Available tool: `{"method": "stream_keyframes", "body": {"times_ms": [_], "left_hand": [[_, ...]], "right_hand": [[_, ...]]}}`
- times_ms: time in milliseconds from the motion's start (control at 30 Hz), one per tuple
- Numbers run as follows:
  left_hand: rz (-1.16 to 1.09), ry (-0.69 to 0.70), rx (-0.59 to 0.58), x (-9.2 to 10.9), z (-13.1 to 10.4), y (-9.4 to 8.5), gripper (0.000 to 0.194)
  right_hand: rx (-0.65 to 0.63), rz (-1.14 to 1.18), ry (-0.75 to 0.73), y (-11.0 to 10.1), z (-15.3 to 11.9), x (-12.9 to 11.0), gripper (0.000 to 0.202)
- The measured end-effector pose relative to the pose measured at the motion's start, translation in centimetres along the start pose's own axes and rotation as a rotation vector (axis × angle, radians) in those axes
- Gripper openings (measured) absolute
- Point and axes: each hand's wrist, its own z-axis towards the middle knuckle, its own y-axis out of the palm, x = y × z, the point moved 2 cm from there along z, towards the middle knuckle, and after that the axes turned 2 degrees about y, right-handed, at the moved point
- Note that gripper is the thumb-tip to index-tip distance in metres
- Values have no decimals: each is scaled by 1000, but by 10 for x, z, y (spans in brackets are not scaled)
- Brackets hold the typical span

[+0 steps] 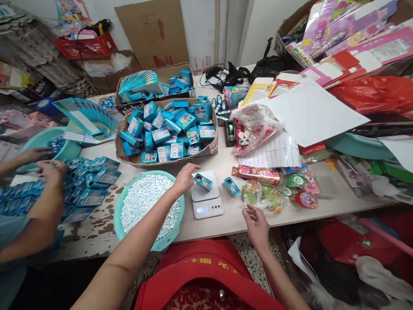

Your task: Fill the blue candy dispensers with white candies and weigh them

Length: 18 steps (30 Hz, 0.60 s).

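A white digital scale (208, 206) stands on the table with a small blue box (203, 182) on its plate. My left hand (186, 177) reaches over the bowl's right side, its fingertips at the left end of that box; whether they grip anything is too small to tell. A second blue box (231, 187) lies right of the scale. Near the table's front edge, my right hand (256, 219) is empty with its fingers apart, just below a clear bag of green and orange items (264, 196). A turquoise bowl (181, 215) holds many small white pieces.
Blue boxes fill a cardboard carton (167, 133) behind the bowl. At the left, another person's hands (53, 170) work beside rows of blue boxes (93, 181) and a turquoise basin (72, 148). White paper (316, 112), packets and a red bag (374, 97) crowd the right.
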Motion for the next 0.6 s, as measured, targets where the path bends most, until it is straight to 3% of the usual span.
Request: {"method": "stream_keyframes", "body": {"times_ms": [100, 167, 233, 267, 333, 400, 467, 500, 533, 600], "left_hand": [[132, 91, -171, 10, -7, 18, 58], [216, 84, -283, 14, -10, 29, 40], [236, 13, -267, 10, -14, 28, 29], [219, -37, -202, 6, -18, 21, 29], [163, -152, 44, -7, -38, -7, 33], [136, -286, 377, -26, -71, -48, 35], [216, -451, 676, -59, -109, -92, 38], [277, -558, 767, -81, -125, -111, 42], [331, -668, 783, -108, -137, -125, 48], [376, -909, 735, -167, -150, -138, 54]], "right_hand": [[75, -90, -158, 24, 24, -17, 67], [89, -148, -210, 42, 42, -23, 78], [44, -151, -194, 59, 59, -24, 76], [24, -136, -171, 64, 65, -24, 73], [46, -95, -113, 65, 71, -27, 69], [107, -70, -97, 59, 65, -36, 65], [112, -58, -139, 53, 52, -52, 61], [86, -52, -150, 53, 44, -61, 59], [61, -53, -139, 55, 37, -69, 56], [9, -59, -104, 64, 26, -83, 51]]}}
